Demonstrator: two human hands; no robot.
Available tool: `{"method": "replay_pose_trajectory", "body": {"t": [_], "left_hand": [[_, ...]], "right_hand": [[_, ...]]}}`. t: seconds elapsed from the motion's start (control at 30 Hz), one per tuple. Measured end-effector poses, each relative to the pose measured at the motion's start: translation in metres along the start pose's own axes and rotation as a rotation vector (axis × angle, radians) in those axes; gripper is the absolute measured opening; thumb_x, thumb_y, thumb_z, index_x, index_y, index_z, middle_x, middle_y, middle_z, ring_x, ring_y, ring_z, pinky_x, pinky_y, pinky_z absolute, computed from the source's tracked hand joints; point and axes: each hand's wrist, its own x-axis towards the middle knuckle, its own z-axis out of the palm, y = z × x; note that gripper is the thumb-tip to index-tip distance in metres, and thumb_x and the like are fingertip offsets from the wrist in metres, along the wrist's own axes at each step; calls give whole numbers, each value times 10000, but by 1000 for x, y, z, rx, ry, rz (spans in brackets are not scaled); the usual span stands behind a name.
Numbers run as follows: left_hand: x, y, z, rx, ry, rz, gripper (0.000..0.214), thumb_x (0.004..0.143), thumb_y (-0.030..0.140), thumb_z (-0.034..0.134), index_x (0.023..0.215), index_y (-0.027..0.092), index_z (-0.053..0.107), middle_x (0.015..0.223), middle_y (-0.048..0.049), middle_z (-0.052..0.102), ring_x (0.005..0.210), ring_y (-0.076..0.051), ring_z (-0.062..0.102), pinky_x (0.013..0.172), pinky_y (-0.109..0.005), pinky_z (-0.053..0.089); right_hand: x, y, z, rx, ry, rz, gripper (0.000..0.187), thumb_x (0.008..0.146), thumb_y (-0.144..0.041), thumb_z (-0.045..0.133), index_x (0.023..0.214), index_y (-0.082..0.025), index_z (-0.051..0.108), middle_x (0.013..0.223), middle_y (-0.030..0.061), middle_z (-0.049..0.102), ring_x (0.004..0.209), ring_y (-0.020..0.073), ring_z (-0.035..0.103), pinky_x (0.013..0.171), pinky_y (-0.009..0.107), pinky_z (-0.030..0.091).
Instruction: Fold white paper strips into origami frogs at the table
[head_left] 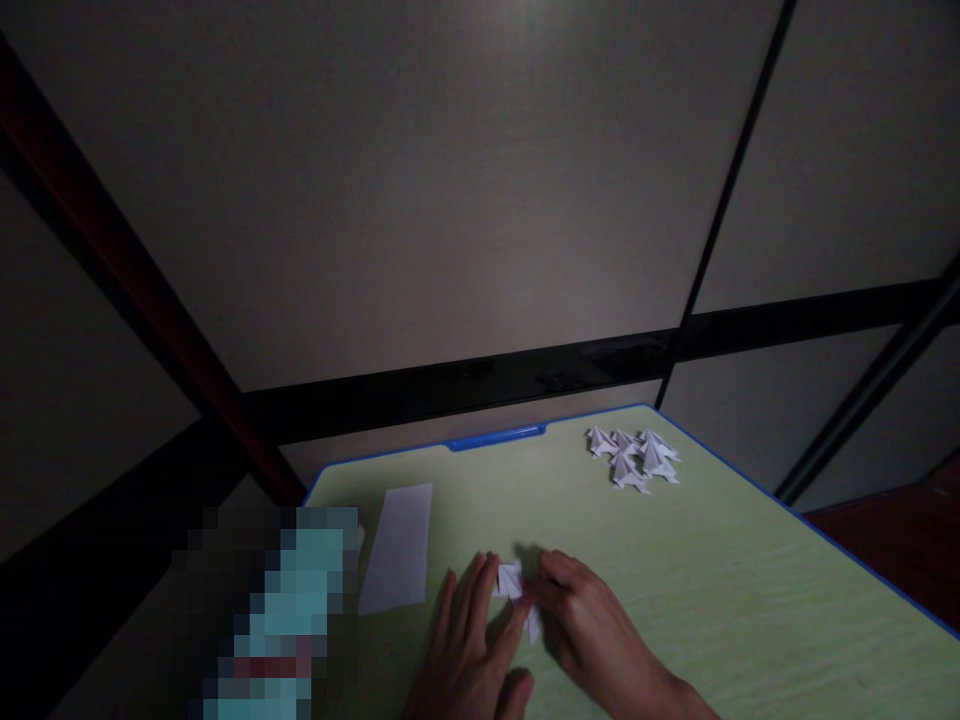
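Pale wall panels (465, 200) with a dark horizontal band rise behind a light green, blue-edged table (712, 610); the right hand (589, 610) lies on it, fingers curled and touching the folded work, though I cannot tell whether they pinch it; the left hand (472, 655) is spread fairly flat, its fingertips on the same work; a plain white paper sheet (397, 550) lies left of the hands; folded paper figures (626, 470) cluster near the far right corner; the small, partly hidden folded paper piece (510, 579) sits between both hands' fingertips.
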Motion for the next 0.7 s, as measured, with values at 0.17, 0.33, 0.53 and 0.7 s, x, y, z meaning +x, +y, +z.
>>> {"method": "replay_pose_trajectory", "body": {"t": [0.17, 0.33, 0.53, 0.7], "left_hand": [[2, -1, -3, 0, -54, 52, 607, 645, 168, 497, 1199, 242, 260, 1289, -104, 247, 1160, -282, 183, 880, -505, 247], [3, -1, -4, 10, -31, 84, 560, 661, 173, 486, 1186, 209, 297, 1267, -131, 288, 1148, -287, 218, 868, -493, 278], [5, 2, -8, 38, -70, 91, 574, 650, 173, 502, 1187, 192, 299, 1244, -181, 304, 1131, -301, 245, 848, -498, 307], [4, 2, -8, 51, -80, 84, 566, 657, 176, 497, 1186, 206, 297, 1252, -176, 289, 1136, -298, 227, 854, -502, 297]], "right_hand": [[0, 1, -2, -1, -1, -12, 235, 625, 10, 404, 694, -152, 559, 688, 37, 505, 673, 158, 443, 601, 251, 351], [-1, 11, -7, -61, -26, -137, 195, 746, -80, 383, 701, -161, 554, 665, 28, 500, 643, 142, 449, 588, 244, 352], [1, 17, -8, -155, -4, -202, 190, 784, -164, 389, 653, -158, 528, 632, 16, 502, 600, 125, 452, 550, 228, 350], [1, 16, -5, -279, 39, -299, 187, 778, -189, 428, 612, -159, 509, 603, 3, 522, 575, 125, 447, 522, 236, 332]]}}
